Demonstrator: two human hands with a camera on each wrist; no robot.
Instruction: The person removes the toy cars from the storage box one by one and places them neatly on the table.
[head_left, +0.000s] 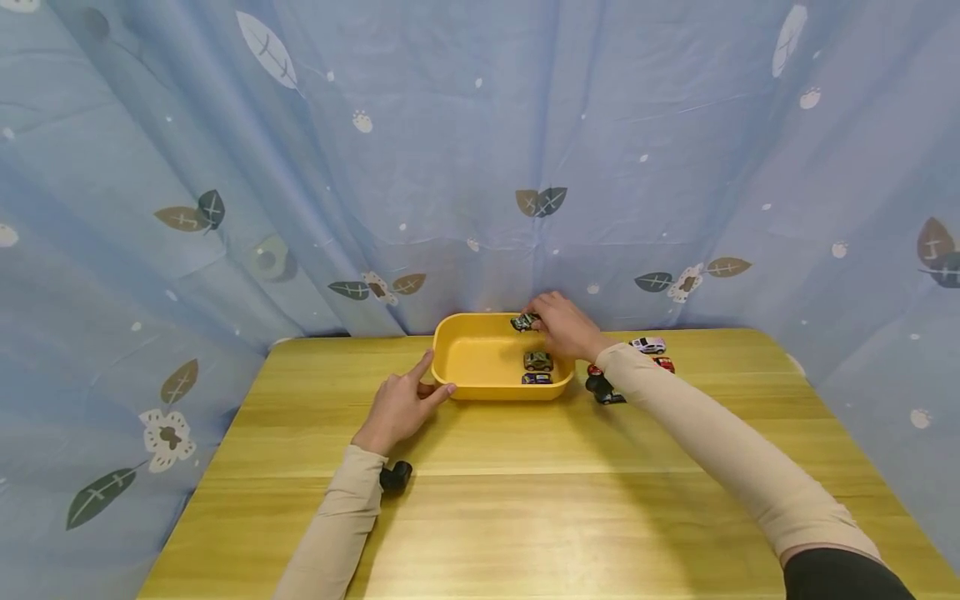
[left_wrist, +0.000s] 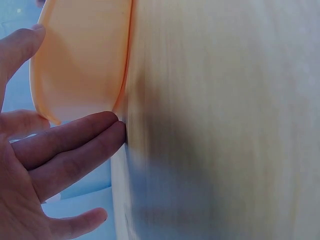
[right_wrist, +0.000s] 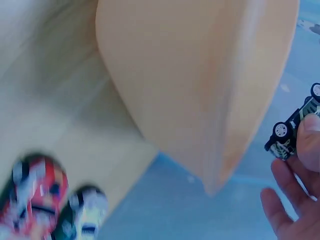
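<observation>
My right hand [head_left: 567, 327] pinches a dark, patterned toy car [head_left: 522, 322] over the far right part of a yellow tray [head_left: 480, 358]. In the right wrist view the toy car [right_wrist: 281, 131] shows its wheels side-on, between thumb and fingers. Inside the tray, on its right side, lie a green toy car [head_left: 537, 361] and a purple-blue toy car [head_left: 536, 379]. My left hand [head_left: 399, 408] touches the tray's near left corner, thumb at the rim. Its fingers [left_wrist: 75, 137] are extended along the tray's end in the left wrist view.
Right of the tray on the wooden table [head_left: 480, 517] are more toy cars, among them a white-purple car [head_left: 648, 345] and a red car [head_left: 664, 364], partly behind my right forearm. A blue patterned curtain [head_left: 480, 167] hangs right behind the tray.
</observation>
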